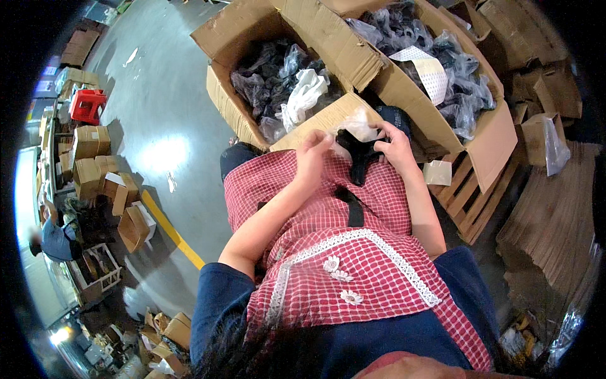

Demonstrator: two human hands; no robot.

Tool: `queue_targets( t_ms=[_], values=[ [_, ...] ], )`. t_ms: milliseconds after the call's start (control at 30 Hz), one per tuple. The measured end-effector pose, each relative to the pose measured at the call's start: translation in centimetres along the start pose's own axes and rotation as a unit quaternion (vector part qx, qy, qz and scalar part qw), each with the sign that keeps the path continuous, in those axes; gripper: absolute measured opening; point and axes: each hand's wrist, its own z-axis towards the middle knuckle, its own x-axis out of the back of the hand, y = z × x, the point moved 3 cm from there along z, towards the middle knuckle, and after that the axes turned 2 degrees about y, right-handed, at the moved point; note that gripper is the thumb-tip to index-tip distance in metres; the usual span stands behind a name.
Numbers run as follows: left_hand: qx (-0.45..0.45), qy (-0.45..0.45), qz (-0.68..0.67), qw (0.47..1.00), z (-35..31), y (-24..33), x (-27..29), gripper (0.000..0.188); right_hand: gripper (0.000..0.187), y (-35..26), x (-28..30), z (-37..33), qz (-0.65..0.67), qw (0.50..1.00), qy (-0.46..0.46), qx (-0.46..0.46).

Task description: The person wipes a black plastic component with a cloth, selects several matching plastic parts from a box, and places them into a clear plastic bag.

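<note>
Above my lap, a black item [358, 156] with a narrow lower end lies in or against a clear plastic bag [360, 126]; its exact kind cannot be made out. My right hand [396, 150] is closed in a pinch at its right side, thumb by the black part and fingers on the plastic. On the other side my left hand [312, 155] has its fingers pressed together near the bag's left edge, slightly blurred. Just beyond, an open cardboard box [237, 104] holds several dark items in clear bags, with a crumpled white bag [304, 95] on top.
Another open carton [495, 136] of bagged dark items, with a dotted white sheet [430, 76], stands on a wooden pallet [468, 205] at right. Flattened cardboard [552, 208] is stacked beyond it. Far left are a red stool [88, 105], several boxes and another person [60, 240].
</note>
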Motion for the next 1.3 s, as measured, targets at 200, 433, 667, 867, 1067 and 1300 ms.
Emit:
queue_targets(
  t_ms=[200, 433, 667, 867, 1067, 1300],
  values=[
    [-0.115, -0.093, 0.161, 0.976, -0.5, 1.3, -0.7, 0.010, 0.061, 1.0, 0.1, 0.6, -0.049, 0.999, 0.010, -0.007],
    [-0.248, -0.078, 0.432, 0.864, -1.3, 2.6, -0.9, 0.019, 0.043, 0.8, 0.8, -0.3, 0.226, 0.960, 0.032, -0.164],
    [-0.269, -0.108, 0.492, 0.821, -0.9, 1.0, -0.7, 0.025, 0.034, -0.6, 0.5, -1.0, 0.388, 0.903, 0.033, -0.182],
    [-0.202, -0.158, 0.355, 0.899, -3.5, 1.8, -2.6, 0.027, 0.032, -0.6, -0.1, -1.0, 0.404, 0.901, 0.107, -0.119],
    [-0.251, -0.174, 0.366, 0.879, -4.4, 3.4, -3.6, 0.024, 0.028, -0.6, 0.3, -1.8, 0.347, 0.922, 0.143, -0.096],
    [-0.264, -0.270, 0.516, 0.768, -5.0, 0.2, -5.1, 0.021, 0.031, -2.4, -2.0, -1.7, 0.338, 0.930, 0.121, -0.082]
  ],
)
